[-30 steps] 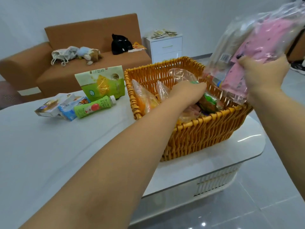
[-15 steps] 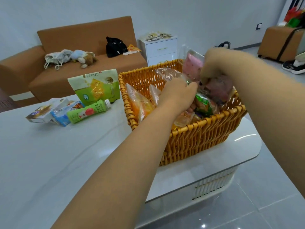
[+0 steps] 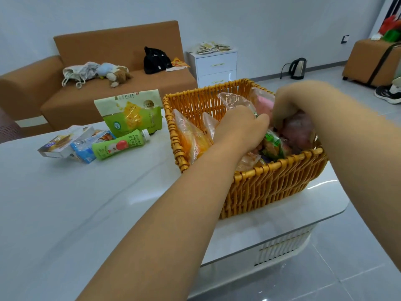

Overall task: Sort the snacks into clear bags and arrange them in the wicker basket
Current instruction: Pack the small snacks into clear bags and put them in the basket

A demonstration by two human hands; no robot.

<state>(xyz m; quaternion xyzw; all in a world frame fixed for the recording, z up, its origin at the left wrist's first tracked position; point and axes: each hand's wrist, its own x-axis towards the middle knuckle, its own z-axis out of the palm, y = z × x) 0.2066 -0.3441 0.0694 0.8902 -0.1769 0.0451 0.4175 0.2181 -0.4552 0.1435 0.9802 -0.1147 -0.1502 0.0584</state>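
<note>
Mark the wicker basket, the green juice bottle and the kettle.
wicker basket [image 3: 271,187], head view, near outer wall.
green juice bottle [image 3: 118,146], head view, middle of its label.
kettle [image 3: 298,68], head view, its body.

White table [image 3: 86,213] carries wicker basket [image 3: 271,187], green pouch [image 3: 132,116], bottle [image 3: 119,145], boxes [image 3: 65,142]

Two bare forearms here, no sleeves showing anywhere. The left one runs up from the bottom middle of the frame to the left hand [image 3: 239,127] near centre; the right comes in from the right edge to the right hand [image 3: 289,103]. No watch, bracelet or rings visible. Fingers mostly hidden, slightly blurred.
</note>
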